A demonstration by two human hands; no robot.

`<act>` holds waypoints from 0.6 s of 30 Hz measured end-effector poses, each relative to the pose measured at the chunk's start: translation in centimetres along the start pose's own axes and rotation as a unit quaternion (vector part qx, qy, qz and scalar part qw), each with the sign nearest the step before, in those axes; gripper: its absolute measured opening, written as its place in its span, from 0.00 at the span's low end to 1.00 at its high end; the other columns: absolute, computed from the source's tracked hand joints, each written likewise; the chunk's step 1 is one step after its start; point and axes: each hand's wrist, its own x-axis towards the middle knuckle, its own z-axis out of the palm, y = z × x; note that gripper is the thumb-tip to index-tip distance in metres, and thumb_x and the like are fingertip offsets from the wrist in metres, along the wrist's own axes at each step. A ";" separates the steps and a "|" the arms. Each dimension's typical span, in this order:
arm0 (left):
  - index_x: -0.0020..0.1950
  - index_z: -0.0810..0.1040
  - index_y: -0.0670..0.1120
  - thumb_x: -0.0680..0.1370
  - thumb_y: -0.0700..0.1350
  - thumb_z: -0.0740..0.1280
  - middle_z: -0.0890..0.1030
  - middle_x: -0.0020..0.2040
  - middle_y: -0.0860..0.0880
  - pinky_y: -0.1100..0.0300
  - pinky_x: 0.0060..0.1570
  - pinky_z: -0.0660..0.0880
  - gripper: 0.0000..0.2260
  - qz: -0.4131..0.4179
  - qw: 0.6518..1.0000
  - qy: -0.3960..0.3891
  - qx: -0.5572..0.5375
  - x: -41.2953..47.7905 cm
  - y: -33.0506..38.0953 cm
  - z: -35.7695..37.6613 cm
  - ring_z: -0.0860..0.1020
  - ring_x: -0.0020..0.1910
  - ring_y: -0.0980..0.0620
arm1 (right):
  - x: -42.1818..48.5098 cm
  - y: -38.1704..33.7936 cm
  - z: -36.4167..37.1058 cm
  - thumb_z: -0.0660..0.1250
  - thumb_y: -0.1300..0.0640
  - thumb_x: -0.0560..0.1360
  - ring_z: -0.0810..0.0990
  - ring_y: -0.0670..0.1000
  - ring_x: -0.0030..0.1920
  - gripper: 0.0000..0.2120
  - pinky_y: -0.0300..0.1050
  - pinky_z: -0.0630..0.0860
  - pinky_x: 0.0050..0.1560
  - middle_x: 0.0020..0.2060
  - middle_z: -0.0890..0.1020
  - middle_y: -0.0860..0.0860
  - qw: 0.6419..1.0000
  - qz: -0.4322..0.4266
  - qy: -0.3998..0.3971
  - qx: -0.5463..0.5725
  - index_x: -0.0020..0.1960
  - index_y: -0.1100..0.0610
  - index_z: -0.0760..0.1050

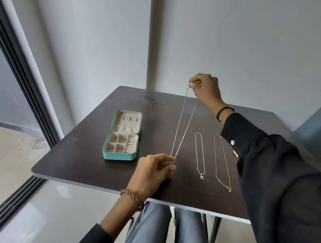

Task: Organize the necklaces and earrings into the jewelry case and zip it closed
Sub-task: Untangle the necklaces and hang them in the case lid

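Note:
A thin silver necklace (183, 122) hangs stretched in the air between my two hands. My right hand (206, 88) pinches its top end high above the table. My left hand (154, 168) pinches its bottom loop just above the tabletop. The teal jewelry case (121, 156) lies open on the dark table (82, 151), left of the chain, its beige compartments empty. Two more necklaces lie flat to the right: a silver one with a dark pendant (200, 155) and a gold one (222, 163), partly beside my right sleeve. A small gold piece (235, 153) peeks out by the cuff.
The table's near edge runs over my knees (170, 227). A grey wall stands close behind the table. A sliding glass door frame (24, 80) runs along the left.

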 end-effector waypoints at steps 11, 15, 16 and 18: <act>0.54 0.86 0.52 0.78 0.48 0.71 0.87 0.44 0.54 0.59 0.54 0.78 0.07 -0.018 0.994 -0.019 0.104 0.3 0.3 0.4 0.83 0.45 0.60 | -0.6 2.8 3.7 0.65 0.66 0.77 0.82 0.55 0.48 0.07 0.52 0.81 0.53 0.45 0.84 0.55 0.998 -0.025 -0.035 -0.052 0.47 0.61 0.82; 0.55 0.85 0.57 0.77 0.56 0.71 0.81 0.38 0.60 0.59 0.50 0.77 0.09 -0.008 0.989 -0.034 0.141 0.2 0.0 0.1 0.77 0.41 0.63 | -0.6 3.8 4.5 0.64 0.67 0.78 0.80 0.55 0.48 0.07 0.48 0.79 0.51 0.48 0.81 0.58 0.995 -0.039 -0.040 -0.082 0.49 0.61 0.82; 0.55 0.85 0.58 0.76 0.58 0.71 0.80 0.39 0.61 0.59 0.49 0.77 0.10 0.002 0.986 -0.036 0.161 0.3 -0.1 0.1 0.74 0.43 0.62 | -0.7 4.0 4.8 0.64 0.67 0.78 0.80 0.55 0.47 0.07 0.48 0.78 0.51 0.49 0.81 0.58 0.995 -0.041 -0.044 -0.086 0.49 0.61 0.82; 0.55 0.84 0.60 0.74 0.63 0.71 0.80 0.45 0.60 0.58 0.46 0.77 0.13 0.037 0.975 -0.039 0.216 0.3 -0.5 0.3 0.71 0.49 0.61 | -0.9 4.4 5.2 0.64 0.67 0.78 0.80 0.55 0.47 0.08 0.48 0.78 0.51 0.49 0.81 0.59 0.994 -0.045 -0.051 -0.088 0.48 0.60 0.81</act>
